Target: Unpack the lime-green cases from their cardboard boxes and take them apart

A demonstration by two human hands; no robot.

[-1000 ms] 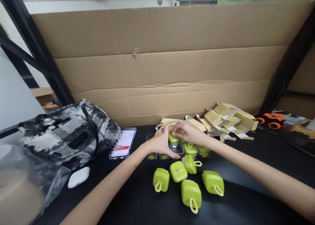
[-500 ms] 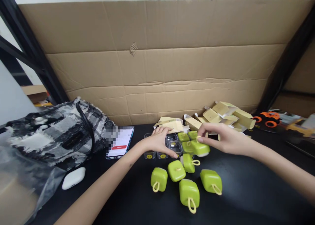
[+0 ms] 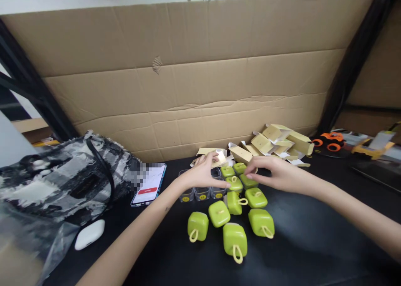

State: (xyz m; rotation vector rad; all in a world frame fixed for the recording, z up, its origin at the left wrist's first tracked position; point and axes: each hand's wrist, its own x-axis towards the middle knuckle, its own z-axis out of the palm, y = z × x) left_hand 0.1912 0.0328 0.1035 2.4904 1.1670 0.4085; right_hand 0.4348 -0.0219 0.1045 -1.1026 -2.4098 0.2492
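Note:
My right hand (image 3: 266,171) has its thumb and index finger pinched at the top of a lime-green cube-shaped case (image 3: 249,182); any loop there is hidden by the fingers. My left hand (image 3: 205,172) is spread above a group of clear square containers (image 3: 202,193) with round yellow labels, its thumb reaching toward another green case (image 3: 234,184). A green case (image 3: 256,198) sits upright just in front of my right hand. Several more stand or lie nearer me, among them one (image 3: 234,238) with its pale yellow loop pointing toward me.
Open cardboard boxes (image 3: 275,142) lie heaped behind the cases. At left are a phone (image 3: 150,185), a white earbud case (image 3: 90,234) and a frayed black-and-white bag (image 3: 62,173). An orange-wheeled toy car (image 3: 329,142) stands at right. A tall cardboard panel (image 3: 200,81) closes the back.
My right hand has let go of the green case it held; that case now rests on the table. The hand is now at the case behind it. The whole view has shifted slightly.

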